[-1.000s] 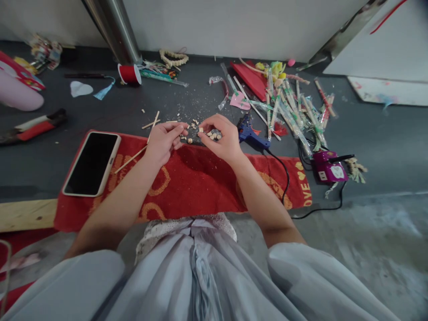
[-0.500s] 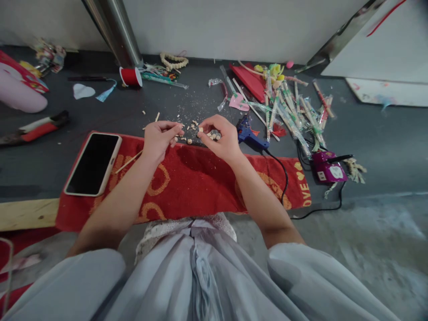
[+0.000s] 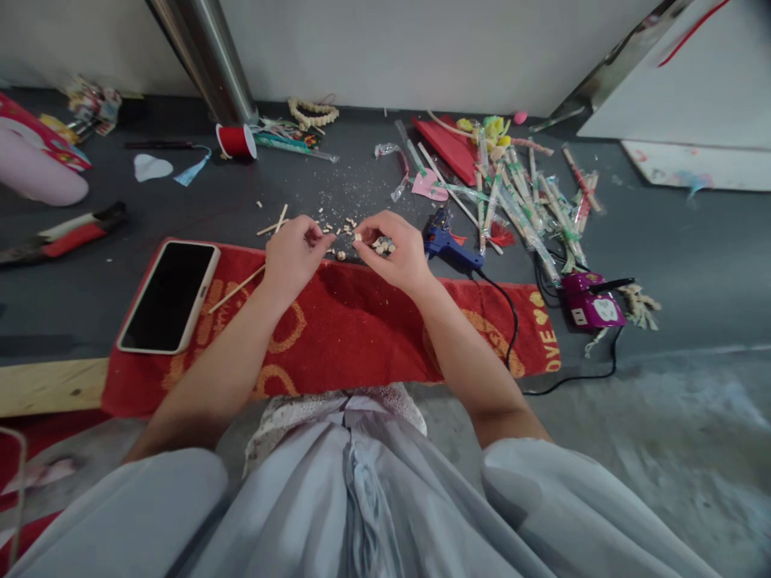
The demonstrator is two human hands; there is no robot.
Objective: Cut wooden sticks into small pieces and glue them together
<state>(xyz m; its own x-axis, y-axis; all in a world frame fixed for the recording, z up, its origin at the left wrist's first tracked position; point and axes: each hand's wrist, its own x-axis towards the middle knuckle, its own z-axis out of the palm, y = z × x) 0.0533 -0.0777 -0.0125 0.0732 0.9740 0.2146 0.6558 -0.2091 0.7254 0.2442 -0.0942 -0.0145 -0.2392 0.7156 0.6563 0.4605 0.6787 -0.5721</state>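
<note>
My right hand (image 3: 397,247) pinches a small pale wooden piece (image 3: 357,238) between thumb and fingertips. To its left, my left hand (image 3: 294,250) is curled with its fingertips low near the table; whatever it holds, if anything, I cannot make out. Small cut wooden bits (image 3: 348,223) and pale crumbs lie between and beyond the hands. More pale pieces (image 3: 385,245) show under my right palm. Thin wooden sticks (image 3: 236,289) lie beside my left wrist and hand. Both forearms reach over a red towel (image 3: 361,329).
A blue glue gun (image 3: 453,247) with a black cord sits right of my right hand. Wrapped sticks (image 3: 518,197) pile up behind it. A phone (image 3: 170,297) lies on the towel's left, pliers (image 3: 66,234) farther left. A red thread spool (image 3: 236,141) stands near the metal post (image 3: 208,60).
My left hand has turned and moved slightly right, its fingertips now lower and the pale bit at them out of sight. My right hand keeps its pinch almost in place.
</note>
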